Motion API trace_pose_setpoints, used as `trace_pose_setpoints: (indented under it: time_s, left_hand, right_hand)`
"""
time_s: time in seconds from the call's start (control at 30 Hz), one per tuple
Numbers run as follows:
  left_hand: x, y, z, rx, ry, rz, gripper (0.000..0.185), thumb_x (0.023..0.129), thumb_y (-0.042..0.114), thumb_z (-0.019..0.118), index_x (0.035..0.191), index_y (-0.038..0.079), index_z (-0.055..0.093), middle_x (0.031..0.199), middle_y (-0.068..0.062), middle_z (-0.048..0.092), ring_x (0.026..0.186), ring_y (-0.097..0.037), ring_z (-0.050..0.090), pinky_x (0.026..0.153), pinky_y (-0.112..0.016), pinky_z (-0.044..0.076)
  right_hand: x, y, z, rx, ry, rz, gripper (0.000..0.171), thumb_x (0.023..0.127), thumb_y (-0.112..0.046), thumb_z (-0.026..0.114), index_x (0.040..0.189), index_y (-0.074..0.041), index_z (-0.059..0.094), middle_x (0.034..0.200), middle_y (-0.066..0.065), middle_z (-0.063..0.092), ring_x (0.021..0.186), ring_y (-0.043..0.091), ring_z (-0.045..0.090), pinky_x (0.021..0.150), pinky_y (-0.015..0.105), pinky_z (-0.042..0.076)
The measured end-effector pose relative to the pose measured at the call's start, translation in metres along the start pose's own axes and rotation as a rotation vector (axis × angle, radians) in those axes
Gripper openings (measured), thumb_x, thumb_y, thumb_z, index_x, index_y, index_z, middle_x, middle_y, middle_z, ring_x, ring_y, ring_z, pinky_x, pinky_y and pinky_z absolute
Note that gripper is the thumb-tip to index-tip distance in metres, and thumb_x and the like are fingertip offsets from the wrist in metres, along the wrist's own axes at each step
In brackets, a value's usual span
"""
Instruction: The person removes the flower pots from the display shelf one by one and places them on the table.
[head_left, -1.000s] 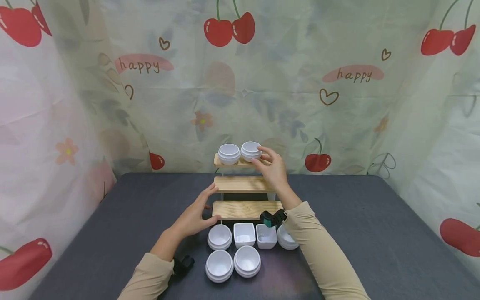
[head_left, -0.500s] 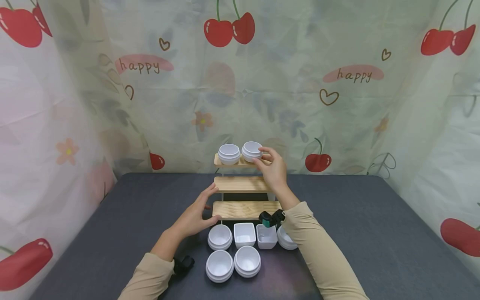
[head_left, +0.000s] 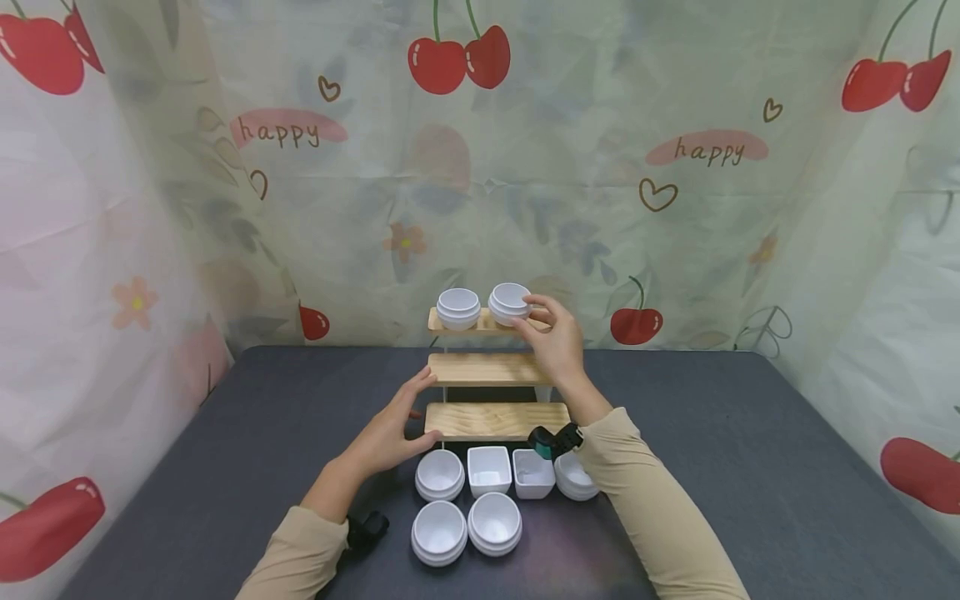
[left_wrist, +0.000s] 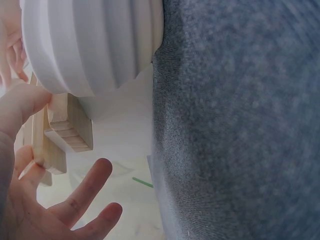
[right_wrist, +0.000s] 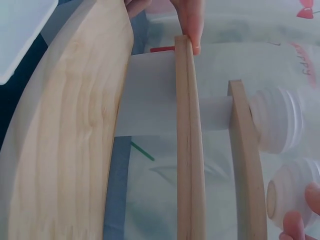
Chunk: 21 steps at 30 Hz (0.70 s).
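Observation:
My right hand [head_left: 557, 337] pinches a white round ribbed bowl [head_left: 508, 305] at the top board of a three-tier wooden display stand [head_left: 498, 422]. In the right wrist view that bowl [right_wrist: 292, 187] tilts a little, its base apart from the board. Left of it, another white round bowl [head_left: 458, 309] sits on the same board. My left hand [head_left: 386, 429] touches the stand's left end. Its thumb [left_wrist: 30, 100] lies by the lowest board and two fingertips meet the middle board's end, while the other fingers stretch out freely.
In front of the stand, a row on the dark cloth holds a round bowl [head_left: 439, 475], two square bowls [head_left: 489, 471] [head_left: 533, 473] and another round bowl [head_left: 575, 477], partly behind the right sleeve. Two round bowls [head_left: 438, 533] [head_left: 495, 523] stand nearer. A printed curtain [head_left: 487, 183] hangs behind.
My right hand has shifted the pinched bowl slightly to the right, widening the gap between the two top bowls. The left hand has stayed in place.

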<state>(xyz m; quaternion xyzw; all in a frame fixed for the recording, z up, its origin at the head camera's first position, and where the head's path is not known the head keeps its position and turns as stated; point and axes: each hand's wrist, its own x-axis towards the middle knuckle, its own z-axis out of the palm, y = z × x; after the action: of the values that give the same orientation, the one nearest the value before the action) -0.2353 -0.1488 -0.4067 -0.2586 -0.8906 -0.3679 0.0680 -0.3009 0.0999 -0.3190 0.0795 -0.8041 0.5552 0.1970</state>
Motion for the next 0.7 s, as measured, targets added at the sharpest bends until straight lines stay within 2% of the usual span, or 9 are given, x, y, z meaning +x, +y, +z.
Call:
trace_pose_setpoints:
  time_s: [0.17,0.7]
  left_hand:
    - [0.0,0.0,0.0,-0.006,0.0,0.004,0.078,0.083,0.014,0.07,0.146,0.012,0.024,0.156,-0.013,0.018,0.109,-0.034,0.059,0.09,-0.049,0.051]
    - [-0.001,0.0,0.001,0.001,0.002,0.002,0.078,0.083,0.015,0.069,0.146,0.013,0.023,0.156,-0.012,0.017,0.106,-0.034,0.061,0.089,-0.05,0.051]
  right_hand:
    - [-0.003,-0.002,-0.004,0.001,-0.01,-0.008,0.038,0.082,-0.015,0.071,0.118,-0.01,0.061,0.109,0.021,0.068,0.081,0.036,0.07,0.058,0.019,0.053]
    - [-0.014,-0.006,-0.018,-0.019,-0.024,-0.046,0.038,0.081,-0.012,0.072,0.117,-0.008,0.062,0.109,0.022,0.068,0.083,0.034,0.07,0.067,0.028,0.058]
